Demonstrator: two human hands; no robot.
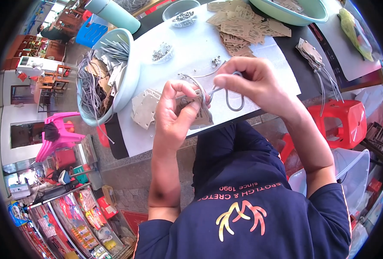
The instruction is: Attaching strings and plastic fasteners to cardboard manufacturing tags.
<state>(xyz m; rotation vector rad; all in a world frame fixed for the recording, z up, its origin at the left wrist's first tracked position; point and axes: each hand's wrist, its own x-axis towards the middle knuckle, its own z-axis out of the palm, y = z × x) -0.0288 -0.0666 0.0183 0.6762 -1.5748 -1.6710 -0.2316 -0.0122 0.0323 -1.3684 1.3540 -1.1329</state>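
Note:
Above the near edge of the table, my left hand (173, 115) is closed on a brown cardboard tag (203, 117), pinched between thumb and fingers; whether it is one tag or a few I cannot tell. A grey cord (243, 102) runs from the top of the tag to my right hand (260, 84), whose thumb and forefinger pinch it. Part of the cord hangs in a loop below the right fingers. Beside my left hand lie more cardboard tags (144, 110) on the white sheet (191, 47). Small loose metal pieces (216, 61) sit just beyond the hands.
At the left edge stands a pale blue basin (133, 64) of grey cords and tags. Small clear bowls (167, 54) hold metal pieces. Farther back are a tag pile (239, 28) and a green basin (310, 19). Corded tags (310, 54) lie right, near a red stool (347, 123).

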